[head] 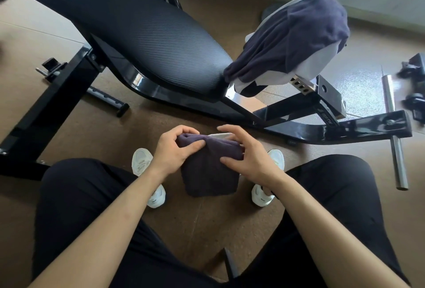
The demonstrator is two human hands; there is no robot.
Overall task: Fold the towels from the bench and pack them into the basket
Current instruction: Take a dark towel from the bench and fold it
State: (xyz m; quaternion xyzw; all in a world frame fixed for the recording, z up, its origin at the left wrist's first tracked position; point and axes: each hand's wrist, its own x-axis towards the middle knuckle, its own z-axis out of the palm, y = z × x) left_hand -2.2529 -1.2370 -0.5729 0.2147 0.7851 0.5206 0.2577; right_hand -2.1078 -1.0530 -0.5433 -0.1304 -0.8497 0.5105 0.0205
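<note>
The black padded bench [142,41] slants across the upper half of my view, its frame running down to the brown floor [202,223] in front of me. At its far right end a dark towel [296,36] lies draped over a pale one [322,64], both heaped on the bench's end pad. My legs in black trousers [76,207] spread to either side, and my white shoes [147,172] sit flat on the floor between them.

Both my bare forearms reach forward and meet over the gap between my knees. There I hold a folded dark purple towel [209,172] in the air above the floor, its lower part hanging down in a rounded pouch.

My left hand [172,149] comes in from the left with the wrist bent a little inward; its fingers curl over the towel's top left corner and the thumb presses against the front, so the cloth is pinched between them. My right hand [248,158] is more spread: the thumb lies along the towel's right side, touching the cloth, while the fingers arch over the top edge, half open, their tips near a strip of pale fabric [219,136] that shows just behind the purple towel. I cannot tell whether those fingertips grip the cloth.
</note>
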